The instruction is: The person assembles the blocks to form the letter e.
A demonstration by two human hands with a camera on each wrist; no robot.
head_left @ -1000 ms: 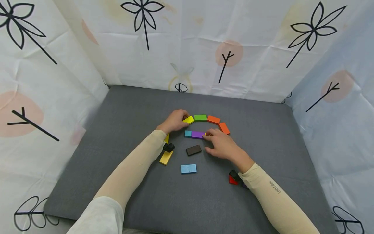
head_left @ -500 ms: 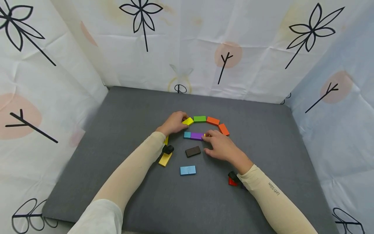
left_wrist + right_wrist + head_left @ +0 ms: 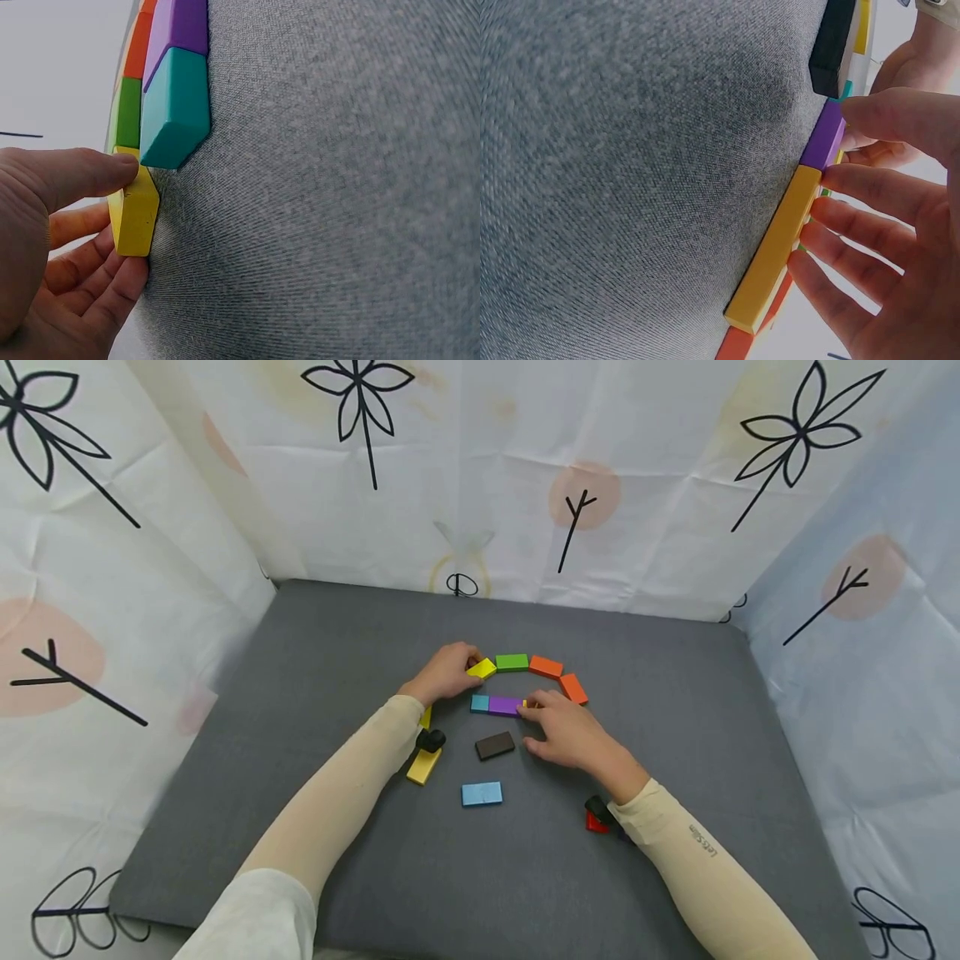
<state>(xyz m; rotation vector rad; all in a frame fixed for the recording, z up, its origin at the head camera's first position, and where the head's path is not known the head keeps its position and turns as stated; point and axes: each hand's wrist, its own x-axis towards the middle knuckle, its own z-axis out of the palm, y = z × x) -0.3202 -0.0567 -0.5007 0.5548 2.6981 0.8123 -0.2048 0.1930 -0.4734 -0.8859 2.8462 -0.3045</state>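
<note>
My left hand point(image 3: 446, 673) pinches a yellow block point(image 3: 137, 217) between thumb and fingers, at the left end of a curved row. A green block point(image 3: 512, 662) and two orange blocks, one at the top right point(image 3: 546, 667) and one lower down point(image 3: 573, 688), continue that curve. Inside it lies a straight line of a teal block point(image 3: 480, 703), a purple block point(image 3: 504, 705) and an amber block point(image 3: 776, 251). My right hand point(image 3: 566, 727) has its fingers stretched out, fingertips at the amber block's far side. Its thumb sits apart from the fingers, overlapping the purple block in the right wrist view.
Nearer me lie a dark block point(image 3: 495, 746) and a light blue block point(image 3: 482, 794). A pale yellow block point(image 3: 423, 767) lies beside the left wrist, and a red piece point(image 3: 597, 822) is partly hidden under the right wrist. Patterned white cloth point(image 3: 480, 485) borders the grey table point(image 3: 360, 893).
The head view shifts slightly. Both hands and all the blocks stay in the same places relative to each other.
</note>
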